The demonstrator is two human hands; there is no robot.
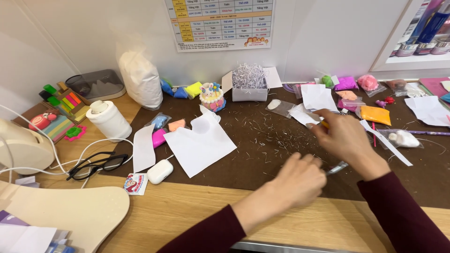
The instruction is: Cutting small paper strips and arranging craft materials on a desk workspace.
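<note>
Over the dark brown felt mat point(262, 154) on the wooden surface point(197, 206), both my hands worked close together at the front right. My left hand point(300, 180) was curled, its fingers point(307, 161) pressed together into a loose fist; what they gripped, if anything, I could not tell, blur hid it. A small silvery metal tool tip point(338, 167) poked out just beside that fist, between the two hands, and I could not tell which hand held it. My right hand point(347, 138) hovered a bit further back, its fingers point(323, 122) pinching a thin yellow stick-like thing point(324, 124), probably a pencil, only its end showing. A narrow white paper strip point(386, 143) lay just right of that hand, touching the mat.

Tiny white paper shreds point(276, 140) were scattered on the mat right under and ahead of the hands, likely offcuts, so cutting probably went on over the mat to keep the wood clean. A white paper sheet with a notch cut out point(201, 143) lay well left of my hands, set aside flat. A small white box stuffed with shredded paper point(250, 84) stood near the wall, and a little decorated clay cake model point(212, 96) stood just left of it. Bags of coloured modelling clay point(375, 115) sat behind my right hand, within reach. Black-framed glasses point(96, 165) and a white earbud case point(160, 171) were parked at the left mat edge, out of the way.
</note>
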